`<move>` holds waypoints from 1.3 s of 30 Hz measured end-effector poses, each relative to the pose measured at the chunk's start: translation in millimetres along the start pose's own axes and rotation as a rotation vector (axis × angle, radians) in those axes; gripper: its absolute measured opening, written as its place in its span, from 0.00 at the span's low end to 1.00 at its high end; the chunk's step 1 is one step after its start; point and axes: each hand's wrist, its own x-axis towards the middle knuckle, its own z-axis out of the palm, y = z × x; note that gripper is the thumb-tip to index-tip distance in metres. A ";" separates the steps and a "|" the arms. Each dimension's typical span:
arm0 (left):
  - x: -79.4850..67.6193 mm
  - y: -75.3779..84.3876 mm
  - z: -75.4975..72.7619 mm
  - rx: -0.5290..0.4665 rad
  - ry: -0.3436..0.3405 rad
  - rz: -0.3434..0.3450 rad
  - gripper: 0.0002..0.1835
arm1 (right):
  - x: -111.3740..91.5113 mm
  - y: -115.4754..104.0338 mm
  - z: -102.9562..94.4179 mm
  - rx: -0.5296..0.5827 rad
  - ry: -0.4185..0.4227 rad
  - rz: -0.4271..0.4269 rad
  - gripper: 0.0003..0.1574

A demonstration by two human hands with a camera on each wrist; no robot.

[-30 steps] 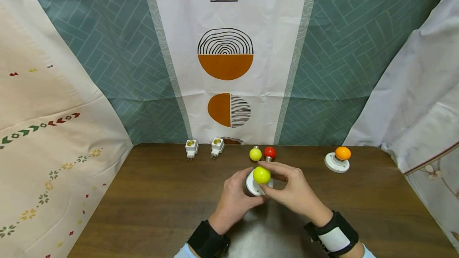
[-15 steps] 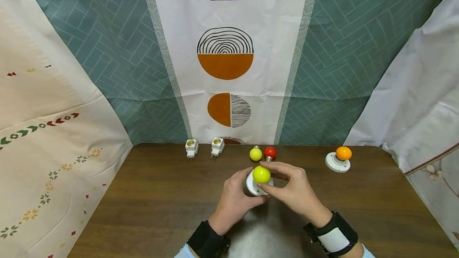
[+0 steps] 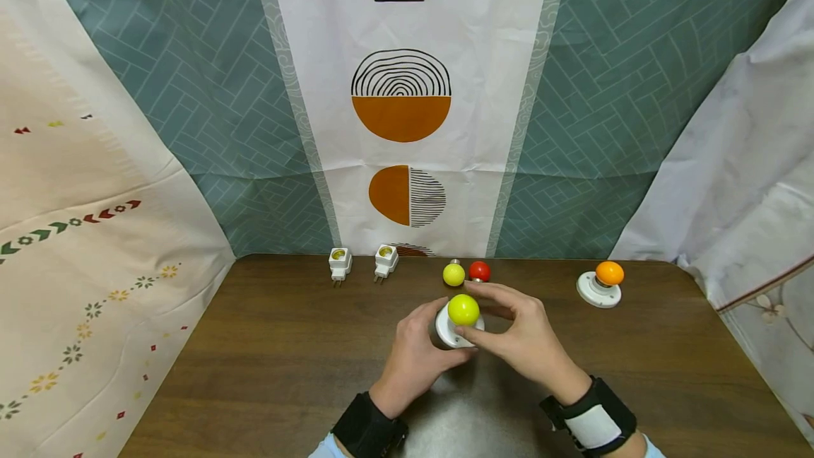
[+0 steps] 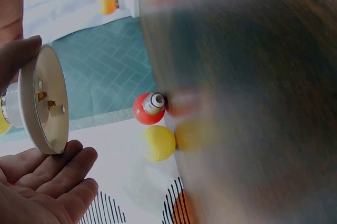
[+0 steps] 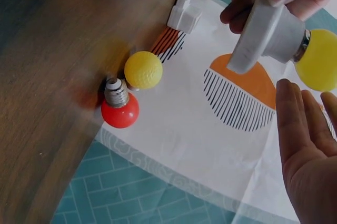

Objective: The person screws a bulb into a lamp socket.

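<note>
Fingers of the left hand (image 3: 422, 345) grip the round white plastic lamp holder (image 5: 274, 42) by its rim, while those of the right hand (image 3: 521, 338) stand straight around the glossy yellow globe bulb (image 3: 463, 309) in the holder, contact hard to make out. Beyond the holder, on the brown wooden counter (image 3: 318, 345), are a second yellow bulb (image 3: 453, 274) and a red globe bulb (image 3: 480, 271), its metal cap partly hidden in the head view.

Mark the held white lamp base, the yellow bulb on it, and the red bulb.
White lamp base (image 5: 283, 39): right wrist view, on its cylindrical neck.
Mounted yellow bulb (image 3: 463, 309): head view, middle of its globe.
Red bulb (image 3: 480, 271): head view, middle of its globe.
</note>
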 end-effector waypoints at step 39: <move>-2.6 4.1 0.9 0.006 0.011 0.000 0.40 | -3.4 -5.2 -0.8 -0.008 0.015 -0.036 0.24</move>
